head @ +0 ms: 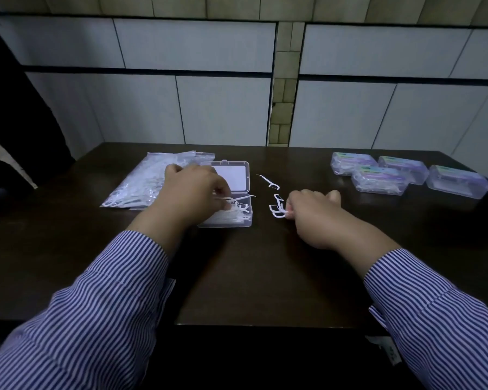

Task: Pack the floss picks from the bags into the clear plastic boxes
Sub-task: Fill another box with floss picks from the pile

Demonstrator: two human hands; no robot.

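A: Nearest, what are the hands doing?

B: The right hand [312, 213] pinches a small bunch of floss picks [278, 209] on the dark bench [259, 277]. The left hand [192, 192] pinches one pick over the open clear box [231, 218], which looks partly filled.

A: And beyond that?

B: One loose pick [268, 182] lies just past the bunch. The bag [141, 184] at far left still holds many. Four closed boxes [406, 175] sit far right, seemingly done, so I'd judge plenty remains.
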